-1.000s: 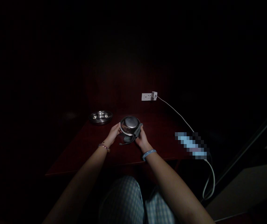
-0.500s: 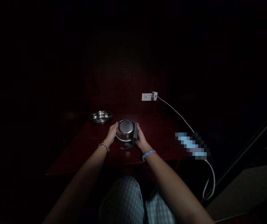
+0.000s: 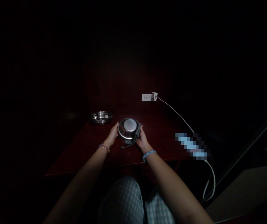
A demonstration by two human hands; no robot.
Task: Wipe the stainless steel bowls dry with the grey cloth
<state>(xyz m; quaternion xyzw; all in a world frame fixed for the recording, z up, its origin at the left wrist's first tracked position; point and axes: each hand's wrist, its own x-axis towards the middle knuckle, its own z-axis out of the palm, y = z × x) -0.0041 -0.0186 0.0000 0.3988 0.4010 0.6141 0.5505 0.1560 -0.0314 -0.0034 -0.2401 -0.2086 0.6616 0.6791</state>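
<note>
A shiny steel bowl (image 3: 129, 127) is tilted over the dark red table, its flat base facing up toward me. My left hand (image 3: 113, 134) grips its left rim, the fingers partly hidden behind the bowl. On the right side, a dark grey cloth (image 3: 137, 133) lies against the bowl's wall, with a loose end hanging below the rim. My right hand (image 3: 142, 138) is closed around the cloth and the bowl's right edge; its fingertips are mostly hidden.
A stack of steel bowls (image 3: 101, 117) stands at the table's back left. A white wall socket (image 3: 149, 97) holds a charger with a white cable (image 3: 180, 116) running right. A pixelated light-blue object (image 3: 191, 146) lies at the right. The table's front edge (image 3: 82, 170) is near my knees.
The bowl has shifted slightly right and turned in my hands, so its base faces me more. The cloth has moved right along with my right hand's fingers.
</note>
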